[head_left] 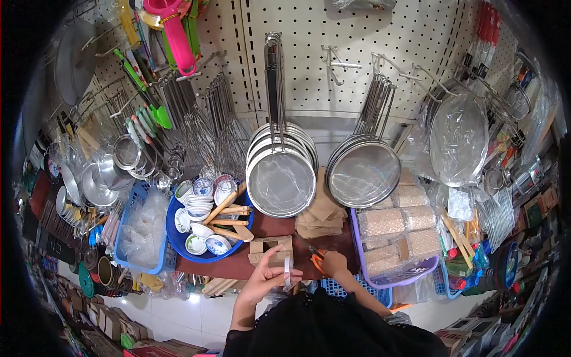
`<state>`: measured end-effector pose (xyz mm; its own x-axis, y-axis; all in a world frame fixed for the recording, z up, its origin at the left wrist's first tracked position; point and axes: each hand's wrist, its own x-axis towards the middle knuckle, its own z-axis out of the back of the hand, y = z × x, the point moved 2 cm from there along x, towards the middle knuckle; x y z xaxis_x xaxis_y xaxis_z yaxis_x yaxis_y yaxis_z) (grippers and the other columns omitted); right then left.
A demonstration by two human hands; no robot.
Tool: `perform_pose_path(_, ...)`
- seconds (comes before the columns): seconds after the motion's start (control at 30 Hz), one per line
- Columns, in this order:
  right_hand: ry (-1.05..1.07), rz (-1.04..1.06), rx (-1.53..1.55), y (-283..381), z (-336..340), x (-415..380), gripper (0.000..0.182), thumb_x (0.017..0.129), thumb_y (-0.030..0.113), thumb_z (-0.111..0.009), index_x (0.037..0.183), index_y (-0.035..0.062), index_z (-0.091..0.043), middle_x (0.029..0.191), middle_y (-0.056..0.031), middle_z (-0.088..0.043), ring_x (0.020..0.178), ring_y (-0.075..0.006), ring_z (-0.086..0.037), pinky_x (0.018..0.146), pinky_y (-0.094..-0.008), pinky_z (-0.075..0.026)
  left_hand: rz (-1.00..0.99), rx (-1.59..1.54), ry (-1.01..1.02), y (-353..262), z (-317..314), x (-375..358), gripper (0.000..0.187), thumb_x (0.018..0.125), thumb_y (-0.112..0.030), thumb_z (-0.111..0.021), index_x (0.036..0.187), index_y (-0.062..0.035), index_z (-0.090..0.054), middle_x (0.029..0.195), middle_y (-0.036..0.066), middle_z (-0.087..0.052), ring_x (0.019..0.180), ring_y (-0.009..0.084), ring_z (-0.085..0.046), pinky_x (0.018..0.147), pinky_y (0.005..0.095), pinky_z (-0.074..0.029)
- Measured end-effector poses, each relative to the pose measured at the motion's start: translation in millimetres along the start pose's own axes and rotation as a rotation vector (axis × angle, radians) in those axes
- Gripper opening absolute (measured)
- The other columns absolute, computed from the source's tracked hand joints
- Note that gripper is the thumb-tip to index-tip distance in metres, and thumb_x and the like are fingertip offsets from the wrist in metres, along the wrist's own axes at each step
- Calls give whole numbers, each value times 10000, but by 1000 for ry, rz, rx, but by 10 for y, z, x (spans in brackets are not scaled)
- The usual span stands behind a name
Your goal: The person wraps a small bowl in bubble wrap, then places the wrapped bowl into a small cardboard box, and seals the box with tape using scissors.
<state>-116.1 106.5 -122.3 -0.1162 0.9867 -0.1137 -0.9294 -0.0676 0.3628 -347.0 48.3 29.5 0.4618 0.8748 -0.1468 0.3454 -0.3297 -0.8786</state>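
My left hand (266, 278) is closed on a narrow pale roll of tape (288, 273), seen nearly edge-on, just in front of the brown table's front edge. Orange-handled scissors (317, 259) are gripped in my right hand (334, 264), their blades pointing away towards the table. Beyond my left fingers, a small open cardboard box (258, 247) sits on the brown table (238, 265). Flat pieces of brown cardboard (321, 221) are stacked behind the scissors.
To the left, a blue basin (178, 249) holds small bowls and wooden utensils, beside a blue basket (122, 244) of clear plastic. A purple basket (364, 272) of bubble-wrapped bundles stands right. Strainers (282, 185) hang from the pegboard (309, 77) above the table.
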Motion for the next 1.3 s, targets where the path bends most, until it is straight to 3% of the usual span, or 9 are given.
perform_pose_path(0.23, -63, 79, -37, -10, -250, 0, 374, 808, 231, -698, 1081, -5, -600, 980, -167, -638, 863, -328, -672, 745, -415, -537, -13, 14, -47, 42, -4, -8, 688, 952, 12, -525, 1496, -122, -126, 1147, 308, -618, 1069, 346, -650, 935, 416, -513)
perform_pose_path(0.43, -82, 27, 111, -61, -235, 1, 326, 806, 211, -702, 1076, 41, -632, 967, -141, -632, 930, -353, -631, 768, -439, -514, -50, -49, -74, 146, 29, 16, 695, 951, -7, -540, 1492, -120, -120, 1137, 311, -621, 1066, 346, -651, 945, 422, -505)
perform_pose_path(0.53, -127, 111, 230, 10, -18, 11, 297, 868, 262, -685, 1059, 36, -651, 975, -126, -643, 919, -295, -643, 775, -395, -516, -62, -72, -71, 171, 29, 33, 709, 949, -17, -549, 1493, -128, -109, 1130, 311, -623, 1060, 343, -654, 942, 420, -507)
perform_pose_path(0.73, 422, 108, 1461, 252, 272, 50, 290, 964, 258, -615, 1090, 0, -660, 987, -46, -673, 935, -101, -591, 791, -270, -487, -65, -96, -60, 199, -23, 100, 717, 950, -15, -543, 1495, -154, -98, 1118, 297, -627, 1032, 330, -664, 919, 405, -516)
perform_pose_path(0.97, 286, 160, 1254, 346, 493, -9, 220, 937, 164, -646, 1076, -4, -671, 917, -20, -682, 836, -86, -613, 755, -233, -484, -26, -104, -109, 205, -51, 135, 730, 937, 16, -548, 1496, -165, -114, 1177, 252, -620, 1064, 291, -647, 904, 343, -495)
perform_pose_path(1.13, 138, 35, 1067, 55, 410, 93, 199, 913, 175, -666, 1013, 6, -700, 780, -39, -687, 723, -69, -618, 643, -249, -493, -102, 146, -199, 307, -33, 111, 716, 911, 57, -555, 1498, -148, -199, 1426, 169, -419, 1248, 249, -500, 995, 336, -419)
perform_pose_path(1.17, 64, -20, 950, -11, 394, 101, 206, 892, 180, -678, 974, -7, -703, 794, -121, -700, 704, -162, -672, 644, -301, -514, -67, 175, -237, 300, -40, 91, 709, 906, 64, -555, 1496, -142, -219, 1463, 150, -374, 1277, 244, -470, 1011, 339, -405)
perform_pose_path(1.27, -153, 14, 587, -204, 281, 101, 194, 860, 154, -699, 935, -25, -694, 764, -172, -685, 703, -230, -690, 628, -318, -524, -109, 119, -216, 331, -7, 60, 693, 900, 65, -554, 1493, -119, -248, 1470, 132, -341, 1282, 248, -463, 1016, 346, -401)
perform_pose_path(1.3, -162, -22, 528, -277, 176, 119, 210, 837, 176, -700, 930, -13, -701, 815, -224, -672, 760, -329, -690, 673, -371, -534, -111, 93, -218, 326, -13, 54, 691, 898, 65, -551, 1493, -118, -250, 1466, 133, -347, 1278, 251, -466, 1018, 349, -398)
